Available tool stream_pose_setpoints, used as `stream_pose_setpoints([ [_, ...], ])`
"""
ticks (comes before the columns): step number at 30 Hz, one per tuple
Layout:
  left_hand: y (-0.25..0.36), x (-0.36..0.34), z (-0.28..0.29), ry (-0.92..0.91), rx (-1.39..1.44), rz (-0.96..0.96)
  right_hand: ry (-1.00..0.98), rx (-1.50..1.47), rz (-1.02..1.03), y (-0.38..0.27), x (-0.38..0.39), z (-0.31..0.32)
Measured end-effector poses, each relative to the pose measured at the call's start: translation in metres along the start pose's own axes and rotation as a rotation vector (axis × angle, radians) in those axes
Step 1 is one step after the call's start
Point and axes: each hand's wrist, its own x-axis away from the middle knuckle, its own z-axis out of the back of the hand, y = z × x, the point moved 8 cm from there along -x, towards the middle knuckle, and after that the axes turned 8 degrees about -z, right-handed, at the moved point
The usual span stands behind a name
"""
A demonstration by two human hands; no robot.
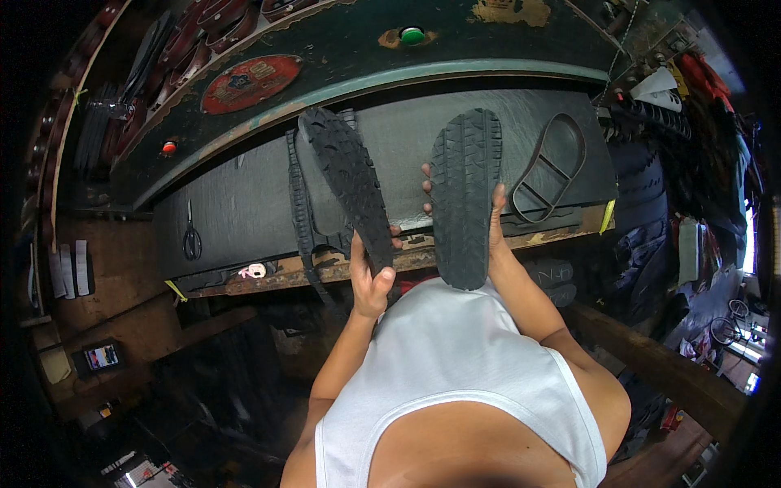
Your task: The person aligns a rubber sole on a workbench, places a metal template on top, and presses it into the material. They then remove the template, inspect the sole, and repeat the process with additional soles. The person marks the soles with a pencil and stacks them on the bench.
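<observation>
My left hand (pixel 370 281) grips a black treaded rubber sole (pixel 338 163) at its lower end, with the sole tilted and its top leaning left. In my right hand (pixel 498 220) is a second rubber sole (pixel 464 191), upright with its tread toward me, fingertips on one side and thumb on the other. Both are held apart over the dark padded worktop (pixel 228 195). An oval metal cutting die (pixel 551 163) lies right of them. Cut black rubber strips (pixel 301 220) lie behind the left sole. Black scissors (pixel 192 240) rest at the left.
A small pale pink object (pixel 255 270) sits on the bench's front edge. A dark green wooden front (pixel 325 49) with colored buttons rises behind the worktop, below shelves of reddish items. Hanging materials crowd the right side; a wooden beam (pixel 651 358) runs at lower right.
</observation>
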Motion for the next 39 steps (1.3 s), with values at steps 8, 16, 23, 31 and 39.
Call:
stream_pose_setpoints([
  [8,0.013,-0.015,0.002,0.002,-0.210,-0.097,0.479,0.285,0.025,-0.002,-0.004,0.034],
  [16,0.027,-0.026,-0.019,-0.162,-0.741,-0.139,0.537,0.302,0.156,-0.004,0.004,0.020],
  [23,-0.013,-0.002,-0.038,-0.276,-0.656,0.306,0.614,0.387,0.188,0.012,0.017,0.026],
  [31,0.007,-0.006,-0.016,-0.060,-0.832,0.069,0.411,0.668,0.184,0.014,0.017,-0.006],
  [39,0.045,0.014,-0.025,-0.367,-0.687,-0.181,0.358,0.544,0.004,0.029,0.000,0.006],
])
